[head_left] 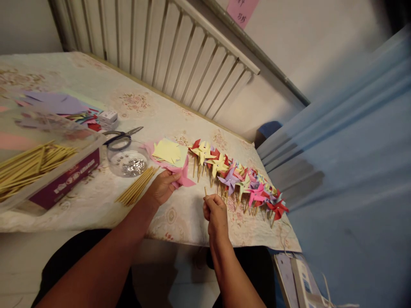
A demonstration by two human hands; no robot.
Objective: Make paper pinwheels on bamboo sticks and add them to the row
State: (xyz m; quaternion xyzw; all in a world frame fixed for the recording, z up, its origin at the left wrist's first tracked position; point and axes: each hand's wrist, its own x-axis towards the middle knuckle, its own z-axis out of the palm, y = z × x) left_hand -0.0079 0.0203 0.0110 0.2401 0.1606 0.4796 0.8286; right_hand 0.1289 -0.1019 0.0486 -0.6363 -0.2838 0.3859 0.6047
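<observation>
table (180, 222) bearing pinwheels (237, 175), sticks (136, 190)

The scene is lit dimly and warmly, the light falling from the upper left. A slatted shadow is cast on the blue curtain (346, 162) at the right. The table (180, 214) is evenly lit, without glare. Straight lines are bent towards the edges — the radiator (167, 47) leans and fans out. The clear box (48, 141) at the left is rendered soft and smeared — blurred.
</observation>
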